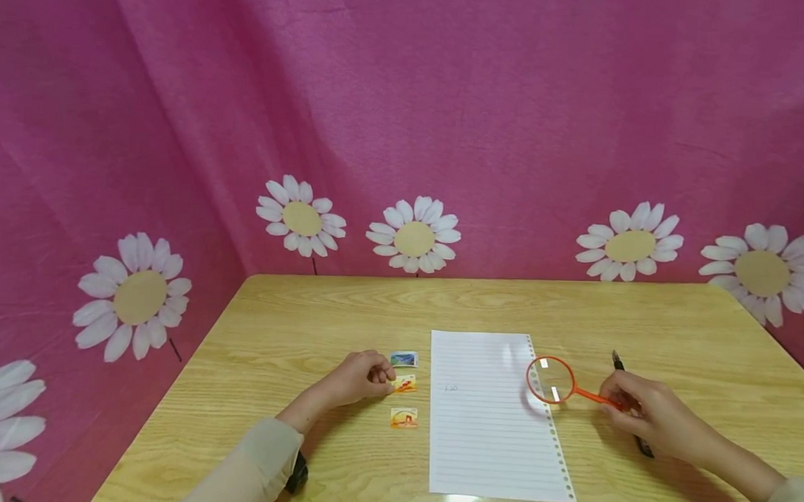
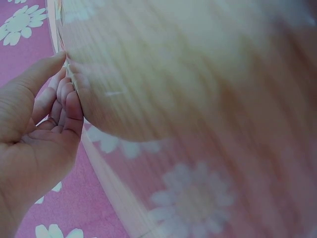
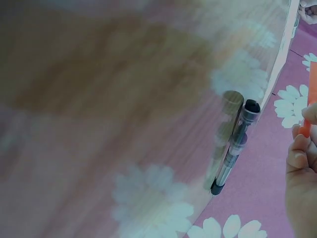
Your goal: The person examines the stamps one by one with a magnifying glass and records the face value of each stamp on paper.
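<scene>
In the head view my left hand point(image 1: 361, 375) has its curled fingers and thumb at the left edge of a yellow-and-red postage stamp point(image 1: 405, 384), pinching it at the table surface. A blue-green stamp point(image 1: 404, 360) lies just above it, and another yellow-orange stamp point(image 1: 404, 418) lies below. My right hand point(image 1: 652, 415) grips the orange handle of a magnifying glass point(image 1: 598, 396). Its round lens is over the right edge of a lined sheet point(image 1: 482, 438). A black pen point(image 3: 232, 153) lies on the table beneath the right hand, partly hidden in the head view.
Small handwriting point(image 1: 451, 389) is on the upper left part of the sheet, which has punched holes along its right side. The wooden table point(image 1: 347, 308) is glossy and reflects light. A pink curtain point(image 1: 446, 119) with daisies stands behind and at the left.
</scene>
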